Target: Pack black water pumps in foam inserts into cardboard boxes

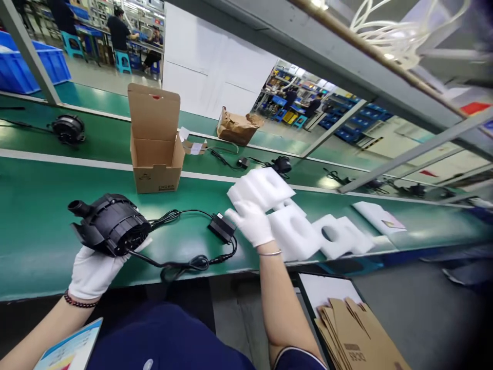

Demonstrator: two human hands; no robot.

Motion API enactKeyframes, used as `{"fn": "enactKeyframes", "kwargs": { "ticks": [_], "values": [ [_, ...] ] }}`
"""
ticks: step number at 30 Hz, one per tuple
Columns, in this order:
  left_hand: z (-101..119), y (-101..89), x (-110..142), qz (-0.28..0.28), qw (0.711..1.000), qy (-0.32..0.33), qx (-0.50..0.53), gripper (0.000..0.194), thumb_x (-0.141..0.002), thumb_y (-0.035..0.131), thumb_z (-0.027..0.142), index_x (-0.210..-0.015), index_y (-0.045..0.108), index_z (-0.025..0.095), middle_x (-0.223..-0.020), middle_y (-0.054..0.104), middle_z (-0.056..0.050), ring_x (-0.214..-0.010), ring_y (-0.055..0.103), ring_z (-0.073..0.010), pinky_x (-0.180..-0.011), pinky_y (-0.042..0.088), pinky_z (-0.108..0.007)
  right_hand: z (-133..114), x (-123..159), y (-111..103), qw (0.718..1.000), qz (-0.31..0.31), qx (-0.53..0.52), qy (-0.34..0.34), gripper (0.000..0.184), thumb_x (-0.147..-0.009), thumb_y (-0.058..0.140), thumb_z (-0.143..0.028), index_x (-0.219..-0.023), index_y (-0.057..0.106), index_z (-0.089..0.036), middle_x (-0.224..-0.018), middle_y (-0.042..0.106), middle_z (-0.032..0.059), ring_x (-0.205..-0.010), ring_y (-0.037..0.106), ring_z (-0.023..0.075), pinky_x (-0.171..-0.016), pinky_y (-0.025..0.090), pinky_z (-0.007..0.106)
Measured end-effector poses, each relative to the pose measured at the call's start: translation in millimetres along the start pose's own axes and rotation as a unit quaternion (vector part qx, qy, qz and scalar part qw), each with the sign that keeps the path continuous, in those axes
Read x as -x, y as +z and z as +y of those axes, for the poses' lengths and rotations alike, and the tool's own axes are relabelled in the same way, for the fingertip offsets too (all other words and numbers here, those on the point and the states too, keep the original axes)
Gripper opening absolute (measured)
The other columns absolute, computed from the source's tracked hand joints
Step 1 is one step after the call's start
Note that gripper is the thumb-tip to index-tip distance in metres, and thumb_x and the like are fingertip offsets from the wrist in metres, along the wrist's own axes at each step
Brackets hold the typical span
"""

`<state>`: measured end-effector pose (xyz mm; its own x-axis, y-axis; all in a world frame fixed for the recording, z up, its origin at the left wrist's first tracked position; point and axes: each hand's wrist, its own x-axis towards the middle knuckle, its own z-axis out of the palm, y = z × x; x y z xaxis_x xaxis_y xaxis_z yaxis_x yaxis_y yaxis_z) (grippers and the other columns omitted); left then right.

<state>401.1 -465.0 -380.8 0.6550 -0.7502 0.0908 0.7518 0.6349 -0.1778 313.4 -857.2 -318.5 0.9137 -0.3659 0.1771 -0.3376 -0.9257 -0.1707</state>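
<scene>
My left hand point(94, 272), in a white glove, holds up a black pump point(115, 221) from below, its spout pointing left. Black cables run from the pump to a small black power adapter point(222, 227) lying on the green bench. My right hand point(252, 223), also gloved, is over the bench between the adapter and the white foam pads point(265, 189). Its thumb sticks out toward the adapter and its fingers reach to the foam's near edge; white on white, I cannot tell whether they touch. An open cardboard box point(157, 177) stands behind the pump, lid raised.
More foam pads with round holes point(333, 235) lie to the right. Other pumps point(68, 128) with cables sit on the far strip, near a crumpled paper bag point(239, 126). Flat folded cartons point(354, 334) are at lower right. Metal frame posts point(33, 56) rise behind the bench.
</scene>
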Motion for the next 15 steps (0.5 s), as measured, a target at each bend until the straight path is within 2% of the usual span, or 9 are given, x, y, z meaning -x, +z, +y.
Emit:
{"fn": "enactKeyframes", "kwargs": {
  "ticks": [2,3,5,7,8,10,12,15],
  "values": [
    [-7.0,-2.1,-5.5,-0.022,1.000,-0.011,0.001,0.083,-0.098,0.044,0.041,-0.147,-0.021,0.055,-0.159,0.024,0.005,-0.144,0.030,-0.0289,-0.114,0.033,-0.068,21.6,-29.7,-30.1,0.993,0.075,0.057,0.070,0.042,-0.095,0.051,-0.050,-0.117,0.068,-0.017,-0.120,0.066,0.0164,-0.112,0.060,0.0296,-0.098,0.045,0.043],
    [-10.1,-1.8,-7.1,-0.037,0.999,-0.012,0.001,0.084,-0.098,0.044,0.039,-0.147,-0.022,0.054,-0.159,0.024,0.005,-0.145,0.028,-0.0288,-0.114,0.032,-0.068,32.0,-46.5,-42.4,0.986,0.072,0.089,0.121,0.047,-0.093,0.054,-0.052,-0.118,0.067,-0.015,-0.119,0.066,0.0192,-0.112,0.060,0.0321,-0.096,0.046,0.046],
    [-14.8,0.1,-8.1,-0.050,0.999,-0.003,-0.012,0.086,-0.098,0.045,0.035,-0.148,-0.023,0.052,-0.160,0.026,0.003,-0.145,0.028,-0.0285,-0.115,0.033,-0.066,48.6,-78.1,-56.8,0.975,-0.004,0.122,0.187,0.058,-0.086,0.060,-0.059,-0.119,0.068,-0.012,-0.116,0.066,0.0228,-0.109,0.062,0.0351,-0.091,0.047,0.046],
    [-16.6,1.3,-6.2,-0.057,0.998,0.001,-0.018,0.088,-0.097,0.046,0.035,-0.148,-0.024,0.051,-0.160,0.026,0.002,-0.145,0.027,-0.0295,-0.115,0.032,-0.067,57.0,-99.8,-58.6,0.968,-0.073,0.127,0.204,0.064,-0.084,0.060,-0.064,-0.118,0.068,-0.010,-0.115,0.067,0.0247,-0.108,0.063,0.0367,-0.089,0.047,0.046],
    [-16.3,1.2,-4.3,-0.060,0.998,0.001,-0.017,0.089,-0.097,0.047,0.036,-0.148,-0.025,0.049,-0.160,0.026,0.001,-0.146,0.026,-0.0309,-0.114,0.031,-0.069,58.3,-105.2,-57.1,0.967,-0.078,0.132,0.201,0.064,-0.086,0.058,-0.062,-0.119,0.068,-0.008,-0.115,0.066,0.0254,-0.108,0.063,0.0375,-0.089,0.047,0.047],
    [-13.2,-0.6,0.7,-0.066,0.998,0.007,-0.015,0.089,-0.097,0.047,0.038,-0.150,-0.024,0.048,-0.161,0.024,-0.001,-0.146,0.024,-0.0338,-0.113,0.029,-0.072,56.6,-105.7,-54.4,0.971,-0.024,0.158,0.178,0.059,-0.088,0.056,-0.055,-0.118,0.068,-0.006,-0.114,0.066,0.0262,-0.110,0.062,0.0389,-0.090,0.046,0.048],
    [-8.2,-3.3,5.6,-0.064,0.998,0.010,-0.027,0.086,-0.097,0.046,0.034,-0.151,-0.020,0.050,-0.161,0.024,0.000,-0.146,0.025,-0.0346,-0.112,0.030,-0.073,48.4,-96.6,-54.6,0.973,0.069,0.177,0.131,0.050,-0.086,0.057,-0.048,-0.108,0.071,-0.005,-0.109,0.068,0.0250,-0.110,0.061,0.0393,-0.091,0.046,0.047],
    [-3.6,-4.5,8.2,-0.024,0.998,0.030,-0.050,0.083,-0.097,0.046,0.031,-0.154,-0.012,0.049,-0.159,0.031,0.000,-0.145,0.032,-0.0319,-0.113,0.035,-0.068,14.8,-75.9,-50.6,0.975,0.186,0.115,0.044,0.043,-0.079,0.063,-0.051,-0.087,0.072,-0.010,-0.097,0.069,0.0207,-0.105,0.062,0.0393,-0.093,0.047,0.049]
  ]
}}
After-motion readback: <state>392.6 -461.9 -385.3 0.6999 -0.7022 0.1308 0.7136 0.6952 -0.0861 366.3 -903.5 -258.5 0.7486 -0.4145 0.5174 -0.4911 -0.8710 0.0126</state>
